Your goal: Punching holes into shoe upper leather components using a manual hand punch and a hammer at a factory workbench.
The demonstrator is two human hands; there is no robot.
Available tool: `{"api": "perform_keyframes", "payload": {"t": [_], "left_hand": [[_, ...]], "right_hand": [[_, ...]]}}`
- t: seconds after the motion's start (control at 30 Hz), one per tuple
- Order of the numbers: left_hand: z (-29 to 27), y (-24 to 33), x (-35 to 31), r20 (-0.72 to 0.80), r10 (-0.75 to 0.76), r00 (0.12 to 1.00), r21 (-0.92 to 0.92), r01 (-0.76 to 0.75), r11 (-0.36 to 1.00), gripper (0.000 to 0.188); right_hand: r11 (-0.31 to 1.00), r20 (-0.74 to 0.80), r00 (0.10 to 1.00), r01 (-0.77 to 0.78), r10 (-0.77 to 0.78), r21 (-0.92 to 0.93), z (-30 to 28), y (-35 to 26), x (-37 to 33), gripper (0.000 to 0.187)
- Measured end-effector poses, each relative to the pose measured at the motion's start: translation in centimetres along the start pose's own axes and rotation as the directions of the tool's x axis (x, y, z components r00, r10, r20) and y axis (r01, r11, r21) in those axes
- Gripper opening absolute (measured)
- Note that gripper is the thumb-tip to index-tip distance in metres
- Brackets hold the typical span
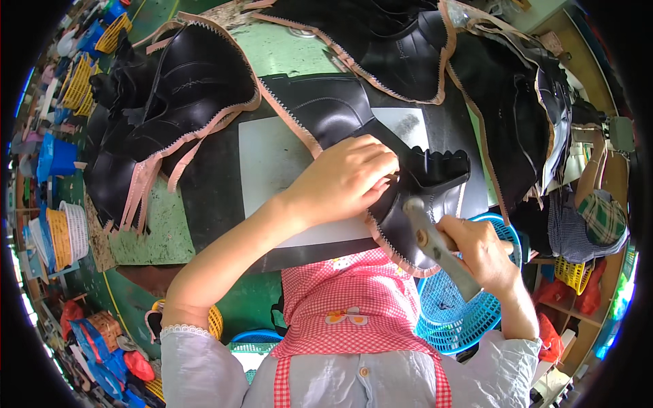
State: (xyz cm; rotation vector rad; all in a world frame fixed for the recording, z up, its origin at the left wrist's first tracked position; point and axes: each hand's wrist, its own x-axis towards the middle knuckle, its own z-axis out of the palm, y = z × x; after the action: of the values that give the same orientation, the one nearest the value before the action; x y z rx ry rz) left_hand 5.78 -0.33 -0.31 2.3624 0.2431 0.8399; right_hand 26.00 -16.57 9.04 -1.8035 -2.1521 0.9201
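Note:
A black leather boot upper (pixel 330 112) with a scalloped strap and tan zigzag-edged tape lies across a white board (pixel 262 163). My left hand (pixel 343 178) is closed at its middle, thumb and fingertips pinched together on the leather. Whether something small sits between the fingertips is hidden. My right hand (pixel 481 255) grips a hammer by its wooden handle. The grey metal hammer head (pixel 445 262) is tilted over the upper's lower right part, close to my left fingertips. Under the board lies a black mat (pixel 211 197).
More black uppers with tan edging are heaped at the left (pixel 204 78), far side (pixel 391 51) and right (pixel 500 102) of the green table (pixel 153 234). A blue basket (pixel 452 316) stands below the table's right front. Another person (pixel 602 211) is at the far right.

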Motion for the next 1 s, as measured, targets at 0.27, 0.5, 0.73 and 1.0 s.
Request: {"api": "perform_keyframes", "payload": {"t": [0.27, 0.5, 0.73, 1.0], "left_hand": [[1.6, 0.0, -0.1, 0.056, -0.117, 0.992, 0.011, 0.116, 0.993, 0.035], [0.5, 2.2, -0.9, 0.233, -0.063, 0.971, 0.273, -0.003, 0.962, 0.023], [2.0, 1.2, -1.4, 0.298, -0.041, 0.954, 0.249, -0.037, 0.968, 0.02], [-0.7, -0.1, 1.8, 0.226, -0.168, 0.96, -0.094, 0.193, 0.977, 0.017]], "right_hand": [[0.983, -0.312, 0.933, -0.184, 0.181, 0.021, 1.4, 3.0, 2.6, 0.024], [0.98, -0.253, 0.948, -0.172, 0.191, 0.097, 0.8, 4.1, 2.9, 0.022], [0.984, -0.281, 0.954, -0.061, 0.107, 0.166, -0.3, 3.2, 2.6, 0.024], [0.951, -0.202, 0.944, -0.215, 0.26, 0.221, 0.7, 3.7, 3.5, 0.025]]}}
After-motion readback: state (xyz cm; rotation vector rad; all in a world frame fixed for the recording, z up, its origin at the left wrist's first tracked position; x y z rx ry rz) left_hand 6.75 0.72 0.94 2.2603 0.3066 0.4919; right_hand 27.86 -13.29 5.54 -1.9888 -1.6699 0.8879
